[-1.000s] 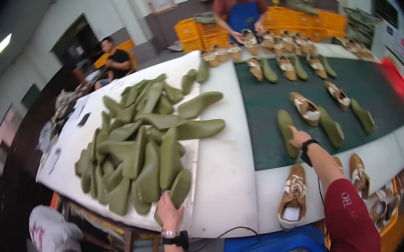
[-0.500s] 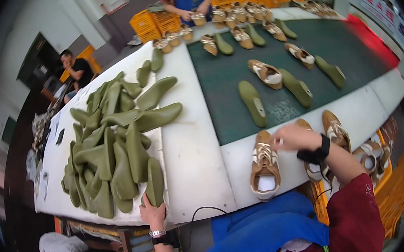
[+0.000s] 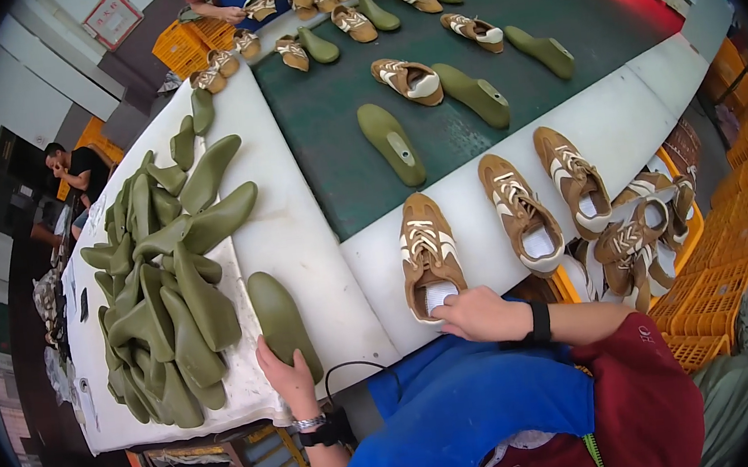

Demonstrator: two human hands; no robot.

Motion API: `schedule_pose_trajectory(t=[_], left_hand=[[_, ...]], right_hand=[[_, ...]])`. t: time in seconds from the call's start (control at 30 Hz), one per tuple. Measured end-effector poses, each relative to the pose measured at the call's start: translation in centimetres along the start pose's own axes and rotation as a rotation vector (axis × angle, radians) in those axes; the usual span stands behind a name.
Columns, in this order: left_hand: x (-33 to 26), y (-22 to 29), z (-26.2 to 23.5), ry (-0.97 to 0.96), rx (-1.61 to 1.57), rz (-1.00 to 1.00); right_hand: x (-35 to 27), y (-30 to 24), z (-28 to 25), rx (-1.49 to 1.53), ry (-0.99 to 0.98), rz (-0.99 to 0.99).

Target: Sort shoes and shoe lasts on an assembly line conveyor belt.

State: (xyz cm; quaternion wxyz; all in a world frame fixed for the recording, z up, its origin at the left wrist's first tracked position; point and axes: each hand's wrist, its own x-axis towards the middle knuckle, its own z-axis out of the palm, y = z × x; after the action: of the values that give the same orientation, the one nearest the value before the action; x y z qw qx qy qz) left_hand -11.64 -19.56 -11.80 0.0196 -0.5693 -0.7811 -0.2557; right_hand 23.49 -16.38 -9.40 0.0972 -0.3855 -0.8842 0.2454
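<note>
The left hand lies flat on the near end of a single green shoe form, fingers loose and not closed around it. This form rests on the white desk, just to the right of the big pile of green shoe forms. The right hand touches the heel opening of a brown and white shoe, fingers curled at its edge; I cannot tell if they grip it. This shoe stands on the desk, right of the single form, at the near edge of the dark green belt. Two more brown shoes stand right of it. Further right, an orange crate holds several brown shoes. On the belt lie more shoes and green forms.
</note>
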Motion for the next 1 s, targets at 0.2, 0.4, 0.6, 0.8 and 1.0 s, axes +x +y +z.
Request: schedule_pose_trajectory(t=[0.2,0.4,0.6,0.8,1.0], left_hand=[[0.2,3.1,-1.4,-0.250,-0.263,-0.175],[-1.4,6.3,1.2,-0.303,-0.421,0.037],[-1.3,7.1,3.6,-0.308,-0.728,0.020],[-2.2,5.8,3.8,-0.326,-0.753,-0.008],[-2.3,6.2,4.1,-0.378,-0.820,-0.083]], right_hand=[[1.4,0.7,-9.1,0.241,0.101,0.008],[12.3,4.2,-18.7,0.013,0.185,-0.030],[29.3,12.9,-16.6,-0.095,0.241,0.157],[36.3,18.5,-5.8,-0.096,0.302,0.445],[35.7,22.0,-4.6,0.057,0.597,0.550]])
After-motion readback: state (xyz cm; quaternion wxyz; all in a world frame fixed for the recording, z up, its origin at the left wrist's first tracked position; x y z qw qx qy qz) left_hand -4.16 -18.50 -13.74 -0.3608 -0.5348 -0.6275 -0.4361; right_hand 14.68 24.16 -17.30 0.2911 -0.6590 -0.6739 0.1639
